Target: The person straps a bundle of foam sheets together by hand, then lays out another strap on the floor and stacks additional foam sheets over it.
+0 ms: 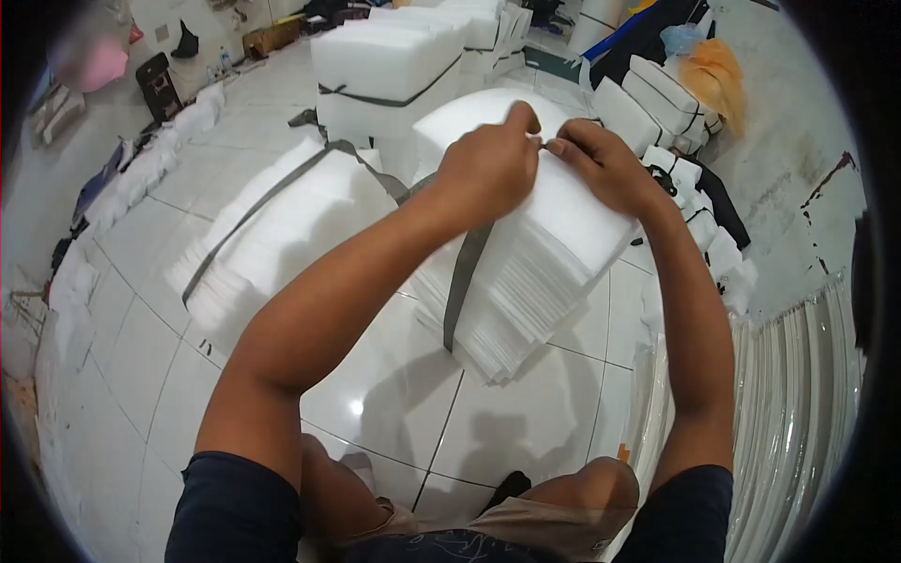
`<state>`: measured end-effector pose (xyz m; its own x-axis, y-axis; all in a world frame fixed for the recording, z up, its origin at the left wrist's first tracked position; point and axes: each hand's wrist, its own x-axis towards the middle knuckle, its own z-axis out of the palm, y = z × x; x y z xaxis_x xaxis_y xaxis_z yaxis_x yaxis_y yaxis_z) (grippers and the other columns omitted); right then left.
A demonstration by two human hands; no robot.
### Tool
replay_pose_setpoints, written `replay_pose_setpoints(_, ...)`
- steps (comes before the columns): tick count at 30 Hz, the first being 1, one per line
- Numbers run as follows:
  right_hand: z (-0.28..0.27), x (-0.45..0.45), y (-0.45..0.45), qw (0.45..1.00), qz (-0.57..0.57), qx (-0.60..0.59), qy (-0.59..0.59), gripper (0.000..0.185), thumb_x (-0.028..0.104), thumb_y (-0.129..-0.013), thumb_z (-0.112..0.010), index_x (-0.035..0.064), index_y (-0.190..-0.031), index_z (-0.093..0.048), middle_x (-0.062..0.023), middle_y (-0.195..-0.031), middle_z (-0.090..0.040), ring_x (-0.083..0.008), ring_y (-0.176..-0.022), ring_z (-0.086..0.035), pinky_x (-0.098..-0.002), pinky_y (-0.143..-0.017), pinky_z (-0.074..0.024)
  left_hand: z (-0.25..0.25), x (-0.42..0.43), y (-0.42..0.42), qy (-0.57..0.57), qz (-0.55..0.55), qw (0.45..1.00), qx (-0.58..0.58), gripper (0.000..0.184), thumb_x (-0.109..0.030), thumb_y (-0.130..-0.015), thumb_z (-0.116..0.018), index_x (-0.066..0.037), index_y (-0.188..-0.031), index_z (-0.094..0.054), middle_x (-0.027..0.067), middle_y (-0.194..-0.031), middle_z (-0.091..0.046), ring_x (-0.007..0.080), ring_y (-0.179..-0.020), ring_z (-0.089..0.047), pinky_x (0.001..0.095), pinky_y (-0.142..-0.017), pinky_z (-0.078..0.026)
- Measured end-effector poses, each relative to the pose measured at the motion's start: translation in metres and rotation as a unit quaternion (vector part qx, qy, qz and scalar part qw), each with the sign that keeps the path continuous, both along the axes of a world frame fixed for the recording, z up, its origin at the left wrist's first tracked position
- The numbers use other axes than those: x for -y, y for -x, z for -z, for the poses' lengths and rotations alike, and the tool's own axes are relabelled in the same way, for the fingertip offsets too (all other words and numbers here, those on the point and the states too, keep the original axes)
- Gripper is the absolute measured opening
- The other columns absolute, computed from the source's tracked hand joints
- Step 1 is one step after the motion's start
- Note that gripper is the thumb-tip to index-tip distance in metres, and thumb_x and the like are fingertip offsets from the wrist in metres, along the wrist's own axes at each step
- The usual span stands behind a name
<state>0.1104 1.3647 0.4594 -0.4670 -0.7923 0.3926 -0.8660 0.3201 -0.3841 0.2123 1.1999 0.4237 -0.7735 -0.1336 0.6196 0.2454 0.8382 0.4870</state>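
A stack of white foam sheets (554, 253) stands on the tiled floor in front of me, with a dark grey strap (463, 286) running down its near side. Over the top of this stack, my left hand (490, 169) is closed in a fist around a dark strap end. Close beside it on the right, my right hand (601, 164) pinches the strap between thumb and fingers. Only a short dark bit of strap shows between the two hands. To the left leans another foam stack (300, 220) with a grey strap (249, 214) around it.
Taller strapped foam blocks (389, 70) stand behind. Further strapped bundles (657, 103) and an orange bag (713, 80) lie at the back right. Long pale sheets (788, 403) line the right side. Small white pieces (155, 169) run along the left wall.
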Motion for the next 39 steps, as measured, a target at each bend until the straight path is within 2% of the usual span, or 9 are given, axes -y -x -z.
replay_pose_setpoints(6,0.006,-0.003,-0.006,0.997,0.042,0.05,-0.053,0.028,0.028,-0.093,-0.056,0.001,-0.086,-0.057,-0.0079,-0.075,-0.051,-0.0168,-0.068,-0.045,-0.0301,-0.066,-0.0406,0.019,0.008,-0.028,0.123,-0.005,0.992,0.02,0.013,-0.017,-0.091,-0.051,-0.006,-0.089,-0.045,0.012,-0.067,-0.059,0.0319,-0.062,-0.06,0.0421,-0.052,-0.046)
replay_pose_setpoints(16,-0.007,-0.026,-0.003,0.992,0.017,-0.01,-0.126,0.026,0.028,-0.092,-0.058,0.0018,-0.088,-0.058,-0.0076,-0.077,-0.05,-0.0177,-0.07,-0.046,-0.0302,-0.066,-0.0401,0.039,0.014,-0.061,0.045,0.093,0.991,-0.086,0.008,-0.01,-0.087,-0.056,-0.003,-0.09,-0.054,0.0125,-0.07,-0.06,0.0266,-0.057,-0.058,0.0375,-0.053,-0.045)
replay_pose_setpoints(18,-0.005,-0.03,-0.002,0.993,0.016,-0.026,-0.117,0.026,0.028,-0.092,-0.058,0.0017,-0.088,-0.058,-0.0077,-0.077,-0.05,-0.0182,-0.07,-0.046,-0.0304,-0.066,-0.0399,0.032,0.014,-0.067,-0.132,0.137,0.981,0.039,0.016,-0.01,-0.087,-0.054,0.0,-0.1,-0.058,0.0141,-0.07,-0.062,0.0217,-0.054,-0.056,0.0332,-0.053,-0.044)
replay_pose_setpoints(21,-0.002,-0.032,-0.001,0.991,0.041,-0.022,-0.122,0.026,0.027,-0.092,-0.058,0.0014,-0.088,-0.057,-0.0082,-0.079,-0.051,-0.0188,-0.071,-0.047,-0.0307,-0.066,-0.0399,0.029,0.018,-0.069,-0.187,0.131,0.968,0.101,0.023,-0.01,-0.087,-0.053,0.0,-0.107,-0.061,0.0151,-0.066,-0.062,0.0195,-0.053,-0.055,0.0303,-0.054,-0.043)
replay_pose_setpoints(28,-0.015,-0.043,-0.014,0.99,0.018,-0.01,-0.137,0.025,0.026,-0.091,-0.059,0.0012,-0.087,-0.058,-0.0095,-0.078,-0.051,-0.0206,-0.071,-0.048,-0.0317,-0.067,-0.0405,-0.002,0.017,-0.075,-0.029,0.086,0.989,0.118,0.024,-0.014,-0.086,-0.055,-0.001,-0.103,-0.067,0.0119,-0.062,-0.06,0.0129,-0.057,-0.056,0.0282,-0.056,-0.043)
replay_pose_setpoints(30,-0.02,-0.05,-0.023,0.989,0.015,-0.038,-0.143,0.024,0.025,-0.09,-0.06,0.0013,-0.085,-0.058,-0.0099,-0.078,-0.052,-0.0215,-0.071,-0.048,-0.0324,-0.067,-0.0408,-0.014,0.021,-0.067,-0.032,0.114,0.978,0.169,0.022,-0.019,-0.082,-0.061,-0.001,-0.091,-0.07,0.0148,-0.076,-0.068,0.0275,-0.07,-0.066,0.0347,-0.067,-0.05)
replay_pose_setpoints(31,-0.02,-0.053,-0.031,0.988,-0.018,-0.087,-0.13,0.021,0.021,-0.087,-0.062,0.0012,-0.082,-0.055,-0.0095,-0.075,-0.05,-0.0231,-0.07,-0.047,-0.0335,-0.066,-0.0403,-0.016,0.026,-0.054,-0.025,0.111,0.98,0.162,0.022,-0.019,-0.082,-0.061,-0.001,-0.091,-0.07,0.0148,-0.076,-0.068,0.0275,-0.07,-0.066,0.0347,-0.067,-0.05)
replay_pose_setpoints(33,-0.021,-0.057,-0.056,0.978,-0.051,-0.165,-0.121,0.017,0.014,-0.082,-0.065,0.0022,-0.078,-0.054,-0.009,-0.073,-0.049,-0.0264,-0.07,-0.047,-0.0362,-0.067,-0.0404,-0.012,0.035,-0.03,-0.18,0.138,0.942,0.245,0.026,-0.026,-0.08,-0.067,-0.005,-0.095,-0.07,0.0086,-0.071,-0.063,0.0143,-0.057,-0.054,0.0296,-0.056,-0.043)
replay_pose_setpoints(39,0.004,-0.012,-0.111,0.955,-0.03,-0.289,-0.065,0.012,0.014,-0.078,-0.064,0.0064,-0.077,-0.055,-0.0075,-0.076,-0.055,-0.0255,-0.075,-0.056,-0.0372,-0.066,-0.0453,-0.04,0.008,-0.017,-0.291,0.103,0.877,0.369,0.03,-0.03,-0.079,-0.067,-0.002,-0.091,-0.069,0.0063,-0.072,-0.059,0.0126,-0.05,-0.046,0.0278,-0.041,-0.034)
